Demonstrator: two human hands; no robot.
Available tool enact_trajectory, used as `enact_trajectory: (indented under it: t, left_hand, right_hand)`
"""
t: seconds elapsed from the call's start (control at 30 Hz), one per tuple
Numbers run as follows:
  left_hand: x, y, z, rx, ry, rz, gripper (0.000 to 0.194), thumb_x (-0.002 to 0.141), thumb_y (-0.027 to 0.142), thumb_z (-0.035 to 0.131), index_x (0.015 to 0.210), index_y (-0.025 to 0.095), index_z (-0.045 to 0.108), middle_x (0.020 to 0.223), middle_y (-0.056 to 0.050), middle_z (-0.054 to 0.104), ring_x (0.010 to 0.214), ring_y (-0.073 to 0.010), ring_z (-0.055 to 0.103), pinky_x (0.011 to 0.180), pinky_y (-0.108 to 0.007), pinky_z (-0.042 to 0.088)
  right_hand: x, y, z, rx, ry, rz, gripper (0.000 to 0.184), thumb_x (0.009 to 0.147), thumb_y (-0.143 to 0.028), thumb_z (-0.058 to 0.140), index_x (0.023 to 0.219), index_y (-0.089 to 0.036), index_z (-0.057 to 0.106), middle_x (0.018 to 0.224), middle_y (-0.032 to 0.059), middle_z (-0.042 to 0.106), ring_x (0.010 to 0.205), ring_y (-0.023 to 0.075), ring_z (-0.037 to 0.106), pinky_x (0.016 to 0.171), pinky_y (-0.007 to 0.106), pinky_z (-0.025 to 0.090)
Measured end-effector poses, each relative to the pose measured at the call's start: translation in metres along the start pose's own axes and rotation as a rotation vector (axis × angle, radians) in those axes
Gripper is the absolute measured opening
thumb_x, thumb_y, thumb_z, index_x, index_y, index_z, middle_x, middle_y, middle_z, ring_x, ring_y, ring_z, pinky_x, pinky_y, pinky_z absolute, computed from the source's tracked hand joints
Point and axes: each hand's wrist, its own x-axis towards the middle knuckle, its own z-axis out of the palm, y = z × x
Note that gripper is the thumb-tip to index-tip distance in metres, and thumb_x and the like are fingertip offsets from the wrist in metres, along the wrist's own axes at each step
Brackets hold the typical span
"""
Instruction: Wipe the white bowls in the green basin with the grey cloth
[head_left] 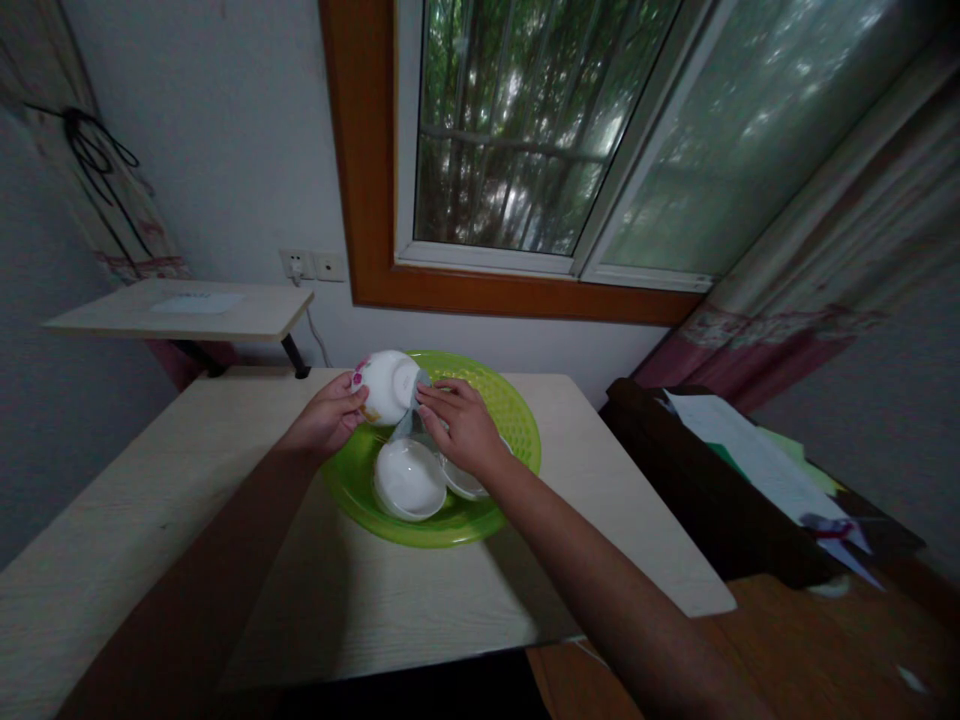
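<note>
My left hand grips the rim of a white bowl with a pink and yellow floral pattern. The bowl is tipped on its side, its foot turned toward my right hand. That hand presses a grey cloth against the foot, its fingers laid over the fabric. Both hands are above a green plastic basket. Inside the basket sits a white bowl, open side up. Another white bowl lies beside it, partly hidden by my right hand.
The basket rests on a pale wooden table. At the back left stands a small raised shelf with a paper on it. A dark brown piece of furniture with papers on top is to the right. A window is behind.
</note>
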Motion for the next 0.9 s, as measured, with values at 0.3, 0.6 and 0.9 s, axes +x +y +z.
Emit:
enact_trajectory:
  t: [0.3, 0.6, 0.9]
  left_hand:
    - [-0.0017, 0.0023, 0.0026, -0.015, -0.075, -0.055, 0.045, 0.077, 0.013, 0.078, 0.119, 0.011, 0.064, 0.116, -0.015, 0.073, 0.094, -0.0209, 0.073, 0.075, -0.024, 0.059]
    - [-0.0004, 0.0018, 0.0026, -0.003, 0.018, 0.004, 0.054, 0.079, 0.014, 0.076, 0.131, 0.011, 0.059, 0.124, -0.017, 0.07, 0.106, -0.0232, 0.071, 0.089, -0.032, 0.06]
    - [-0.0013, 0.0014, 0.0028, -0.008, -0.06, -0.033, 0.053, 0.078, 0.013, 0.077, 0.128, 0.01, 0.06, 0.117, -0.016, 0.072, 0.097, -0.0216, 0.073, 0.08, -0.027, 0.06]
  right_hand:
    - [-0.0013, -0.0009, -0.0025, 0.047, -0.091, -0.129, 0.047, 0.105, -0.035, 0.05, 0.152, -0.03, 0.05, 0.158, -0.0018, 0.05, 0.147, 0.0262, 0.041, 0.119, 0.052, 0.038]
    - [-0.001, 0.0025, 0.0008, 0.025, -0.026, 0.001, 0.034, 0.105, -0.035, 0.051, 0.129, -0.024, 0.072, 0.131, 0.0027, 0.073, 0.126, 0.0272, 0.058, 0.111, 0.051, 0.045]
    - [-0.0008, 0.0036, 0.0031, 0.001, -0.075, -0.037, 0.049, 0.105, -0.036, 0.051, 0.153, -0.026, 0.05, 0.159, 0.002, 0.048, 0.145, 0.0279, 0.043, 0.119, 0.053, 0.038]
